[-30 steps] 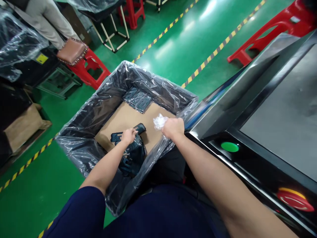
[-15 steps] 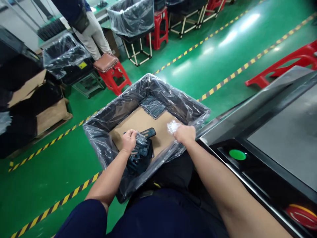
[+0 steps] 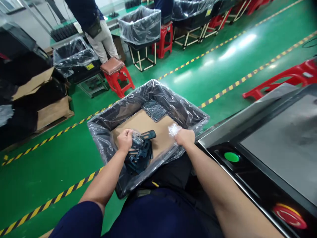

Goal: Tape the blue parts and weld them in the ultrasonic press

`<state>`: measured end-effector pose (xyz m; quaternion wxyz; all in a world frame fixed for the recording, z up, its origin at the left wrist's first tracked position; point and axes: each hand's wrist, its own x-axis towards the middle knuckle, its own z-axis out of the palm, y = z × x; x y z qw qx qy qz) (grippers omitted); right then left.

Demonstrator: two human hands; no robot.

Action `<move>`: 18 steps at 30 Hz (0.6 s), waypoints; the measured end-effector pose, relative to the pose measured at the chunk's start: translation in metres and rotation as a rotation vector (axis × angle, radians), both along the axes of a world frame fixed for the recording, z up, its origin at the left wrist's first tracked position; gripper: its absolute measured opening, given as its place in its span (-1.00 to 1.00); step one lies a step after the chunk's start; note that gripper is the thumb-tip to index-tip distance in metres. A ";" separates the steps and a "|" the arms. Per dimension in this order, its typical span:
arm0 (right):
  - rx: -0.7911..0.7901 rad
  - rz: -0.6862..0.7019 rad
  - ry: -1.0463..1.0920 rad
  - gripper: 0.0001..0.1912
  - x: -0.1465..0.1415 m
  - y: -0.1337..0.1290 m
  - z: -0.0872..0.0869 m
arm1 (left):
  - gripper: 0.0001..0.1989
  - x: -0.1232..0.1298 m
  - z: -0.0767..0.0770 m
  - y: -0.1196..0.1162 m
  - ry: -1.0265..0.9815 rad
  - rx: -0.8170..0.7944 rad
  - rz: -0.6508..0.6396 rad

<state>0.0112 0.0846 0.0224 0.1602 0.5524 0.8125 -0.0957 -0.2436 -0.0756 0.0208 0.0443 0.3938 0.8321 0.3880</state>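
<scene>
Both the left hand [image 3: 125,140] and the right hand [image 3: 185,137] clench clear plastic [image 3: 173,130] over a lined bin [image 3: 102,137]; the left's blurred bunch [image 3: 137,139] partly covers dark parts [image 3: 141,159] inside, their overlapping outlines hard to separate.

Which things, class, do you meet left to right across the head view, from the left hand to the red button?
Left hand, dark wrapped stack, crumpled clear plastic, right hand, green button, red button.
</scene>
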 end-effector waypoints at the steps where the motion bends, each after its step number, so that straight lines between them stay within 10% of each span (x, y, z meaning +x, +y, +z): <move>1: -0.003 -0.002 -0.005 -0.68 0.000 0.000 0.000 | -0.76 0.000 -0.001 -0.001 0.010 0.001 -0.003; 18: -0.004 -0.010 0.012 -0.68 0.000 0.002 -0.006 | -0.72 -0.002 -0.001 -0.003 0.213 0.089 -0.044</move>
